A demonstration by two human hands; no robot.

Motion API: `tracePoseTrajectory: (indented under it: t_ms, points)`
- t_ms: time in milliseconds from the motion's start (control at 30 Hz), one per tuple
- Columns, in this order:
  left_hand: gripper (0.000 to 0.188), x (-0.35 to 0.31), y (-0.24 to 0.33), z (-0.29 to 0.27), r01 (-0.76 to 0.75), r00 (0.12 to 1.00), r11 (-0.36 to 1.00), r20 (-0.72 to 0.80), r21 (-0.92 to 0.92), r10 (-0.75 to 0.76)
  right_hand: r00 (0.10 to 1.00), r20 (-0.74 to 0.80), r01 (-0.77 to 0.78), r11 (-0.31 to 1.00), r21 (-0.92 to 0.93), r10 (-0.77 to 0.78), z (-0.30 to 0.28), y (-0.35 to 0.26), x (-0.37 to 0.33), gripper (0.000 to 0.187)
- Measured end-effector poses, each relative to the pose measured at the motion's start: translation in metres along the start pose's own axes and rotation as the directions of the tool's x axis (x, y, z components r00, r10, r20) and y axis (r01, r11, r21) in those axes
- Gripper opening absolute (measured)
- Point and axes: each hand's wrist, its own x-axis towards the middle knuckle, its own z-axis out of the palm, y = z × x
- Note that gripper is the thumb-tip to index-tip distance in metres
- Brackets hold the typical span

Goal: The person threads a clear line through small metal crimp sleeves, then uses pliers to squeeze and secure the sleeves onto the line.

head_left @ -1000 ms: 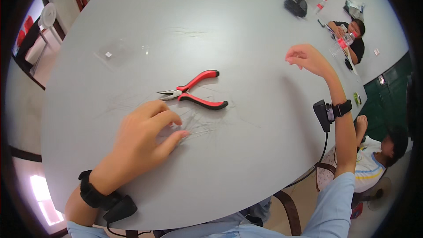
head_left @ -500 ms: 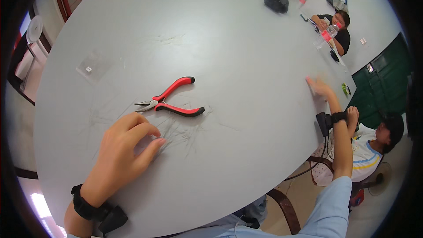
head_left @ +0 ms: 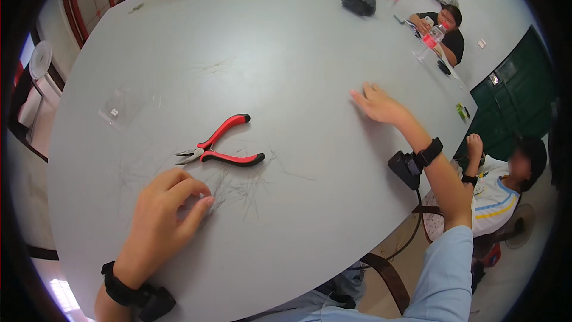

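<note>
My left hand (head_left: pixel 164 217) is over the near left of the table, fingers curled and thumb tip close to the index fingertip. Anything between those tips is too small to make out. Beside it lies a scatter of thin, dark wire-like pins (head_left: pixel 241 188). Just beyond the hand rest pliers (head_left: pixel 205 145) with red and black handles spread apart and narrow metal jaws pointing left; neither hand touches them. My right hand (head_left: pixel 381 106) reaches over the right part of the table, fingers extended and apart, holding nothing. Both wrists wear black straps with small boxes.
The grey table (head_left: pixel 310 220) has a rounded edge. A small clear plastic bag (head_left: pixel 122 107) lies left, more thin pieces (head_left: pixel 214 65) farther back. At far right are a bottle (head_left: pixel 430 40) and a black device (head_left: pixel 358 1). Other people sit around the table; a cable (head_left: pixel 417 226) hangs from my right wrist.
My right hand has moved left, farther over the table from its right edge. My left hand stays beside the pins, its curl almost the same. The view has shifted slightly.
</note>
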Motion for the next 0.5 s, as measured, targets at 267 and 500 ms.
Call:
tracePoseTrajectory:
  t_ms: [267,500]
  points:
    - [0.006,-0.001,-0.001,-0.002,0.002,1.0,1.0,-0.011,0.0,-0.002,0.973,-0.176,0.17,0.981,0.092,-0.152,-0.02,0.065,0.045,0.069]
    - [0.007,-0.004,-0.005,-0.004,0.011,1.0,1.0,0.001,-0.003,-0.011,0.918,-0.127,-0.33,0.901,0.281,0.375,0.0,0.187,0.087,0.092]
